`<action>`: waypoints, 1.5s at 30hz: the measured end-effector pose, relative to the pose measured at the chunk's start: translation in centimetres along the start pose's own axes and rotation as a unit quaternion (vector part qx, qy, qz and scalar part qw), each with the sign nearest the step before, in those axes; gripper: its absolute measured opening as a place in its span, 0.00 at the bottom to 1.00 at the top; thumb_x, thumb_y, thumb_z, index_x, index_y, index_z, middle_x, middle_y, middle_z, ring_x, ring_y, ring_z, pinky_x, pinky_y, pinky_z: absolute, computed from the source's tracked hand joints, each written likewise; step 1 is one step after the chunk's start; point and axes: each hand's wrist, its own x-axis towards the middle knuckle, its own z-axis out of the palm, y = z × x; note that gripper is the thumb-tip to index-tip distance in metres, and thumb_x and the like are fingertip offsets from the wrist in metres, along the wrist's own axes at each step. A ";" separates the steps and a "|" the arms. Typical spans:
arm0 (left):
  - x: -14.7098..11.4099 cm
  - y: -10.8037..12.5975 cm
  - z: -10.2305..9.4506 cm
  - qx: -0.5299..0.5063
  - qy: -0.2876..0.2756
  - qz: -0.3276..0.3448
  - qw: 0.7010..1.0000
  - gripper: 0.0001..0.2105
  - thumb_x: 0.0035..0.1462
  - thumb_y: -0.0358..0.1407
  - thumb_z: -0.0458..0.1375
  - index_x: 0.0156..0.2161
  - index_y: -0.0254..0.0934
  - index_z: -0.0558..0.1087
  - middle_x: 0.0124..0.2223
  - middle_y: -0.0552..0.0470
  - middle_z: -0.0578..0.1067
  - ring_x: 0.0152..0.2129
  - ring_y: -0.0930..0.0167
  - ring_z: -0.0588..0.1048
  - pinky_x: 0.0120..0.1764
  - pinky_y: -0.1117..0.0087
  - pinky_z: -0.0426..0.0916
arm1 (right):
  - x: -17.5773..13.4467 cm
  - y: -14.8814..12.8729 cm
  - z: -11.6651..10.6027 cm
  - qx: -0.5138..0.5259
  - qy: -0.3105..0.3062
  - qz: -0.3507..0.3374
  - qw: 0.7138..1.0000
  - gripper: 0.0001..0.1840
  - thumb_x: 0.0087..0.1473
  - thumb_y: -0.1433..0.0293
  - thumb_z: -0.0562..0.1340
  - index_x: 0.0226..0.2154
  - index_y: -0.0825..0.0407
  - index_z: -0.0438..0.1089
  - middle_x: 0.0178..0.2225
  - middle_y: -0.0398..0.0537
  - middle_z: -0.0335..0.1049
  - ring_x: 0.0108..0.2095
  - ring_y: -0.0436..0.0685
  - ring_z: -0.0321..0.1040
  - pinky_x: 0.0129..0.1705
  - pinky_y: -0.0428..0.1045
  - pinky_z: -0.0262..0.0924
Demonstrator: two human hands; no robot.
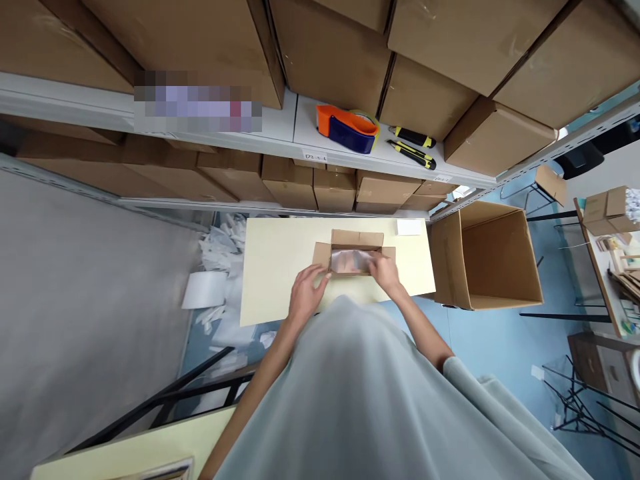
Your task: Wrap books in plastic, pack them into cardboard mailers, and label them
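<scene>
A small cardboard box (357, 237) lies with its flaps spread on the pale yellow table in front of me. Inside it is a shiny clear plastic packet (350, 261); its contents are hard to make out. My left hand (305, 291) is at the box's near left corner, thumb apart from the fingers, holding nothing. At the right end of the box my right hand (385, 271) reaches in, its fingers bent together on the packet's right end. Its fingertips are partly hidden.
The yellow table (280, 253) also bears a small white paper stack (409, 227). A large open carton (493, 257) stands to its right. Above, a shelf holds cardboard boxes, an orange and blue tape dispenser (347, 129) and two utility knives (413, 153). White wrapping material (227, 247) lies at left.
</scene>
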 end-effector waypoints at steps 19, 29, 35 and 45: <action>2.4 2.3 2.2 0.043 -0.155 -0.007 0.987 0.37 0.55 0.46 0.72 0.68 0.40 0.70 0.60 0.40 0.79 0.61 0.50 0.75 0.64 0.50 0.70 | -3.0 5.0 3.8 0.285 0.061 -0.031 0.956 0.32 0.56 0.57 0.76 0.61 0.50 0.77 0.60 0.58 0.79 0.58 0.66 0.76 0.62 0.59 0.71; 5.7 -0.2 2.5 0.081 -0.085 -0.020 0.993 0.38 0.64 0.37 0.62 0.76 0.37 0.57 0.65 0.34 0.74 0.59 0.52 0.76 0.63 0.48 0.71 | 0.4 6.5 4.3 0.208 0.104 0.011 0.973 0.30 0.65 0.72 0.64 0.69 0.56 0.68 0.59 0.62 0.76 0.58 0.66 0.73 0.64 0.61 0.69; 9.6 0.0 2.0 0.066 -0.096 -0.022 0.993 0.49 0.57 0.34 0.66 0.79 0.40 0.50 0.68 0.36 0.67 0.60 0.53 0.75 0.63 0.51 0.71 | 4.8 6.7 2.9 0.267 0.106 0.009 0.958 0.47 0.57 0.70 0.70 0.75 0.55 0.57 0.66 0.64 0.70 0.60 0.66 0.72 0.62 0.60 0.71; 6.2 -0.6 0.9 0.060 -0.058 0.049 0.995 0.18 0.65 0.37 0.61 0.59 0.44 0.77 0.54 0.46 0.74 0.53 0.60 0.76 0.59 0.58 0.73 | 2.1 8.2 4.1 0.338 0.162 -0.032 0.926 0.18 0.64 0.57 0.66 0.52 0.49 0.77 0.57 0.57 0.78 0.56 0.64 0.75 0.56 0.59 0.74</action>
